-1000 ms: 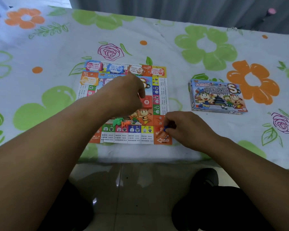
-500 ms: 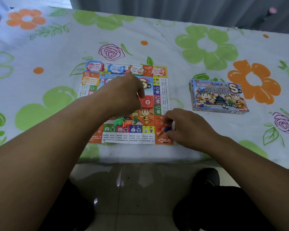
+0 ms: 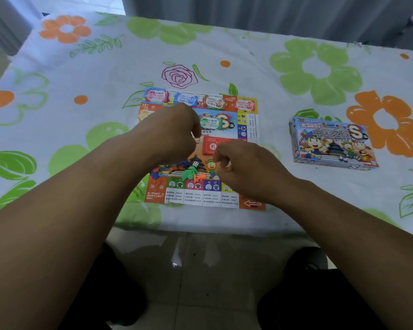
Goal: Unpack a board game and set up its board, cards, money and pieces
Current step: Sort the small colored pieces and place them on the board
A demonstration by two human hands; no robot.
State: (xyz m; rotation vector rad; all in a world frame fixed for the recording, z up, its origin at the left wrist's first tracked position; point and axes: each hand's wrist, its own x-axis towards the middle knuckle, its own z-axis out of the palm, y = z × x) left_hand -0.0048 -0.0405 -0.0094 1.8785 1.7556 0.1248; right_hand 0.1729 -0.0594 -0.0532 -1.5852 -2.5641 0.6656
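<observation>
White floral tablecloth, grey curtain, tiled floor, left hand, right hand curled over board, contents hidden.

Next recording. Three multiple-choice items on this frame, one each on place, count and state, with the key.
1. Where is the game box relative to the board? A. on it B. right of it, on the table C. under it
2. How many bundles of notes lie along the board's far edge? A. two B. four C. seven
3. How is the board? A. folded shut B. propped upright C. unfolded flat
Key: 1 B, the game box sits beside the board's right edge; 2 B, pink, blue, brown and red bundles; 3 C, it lies spread flat on the table.
</observation>
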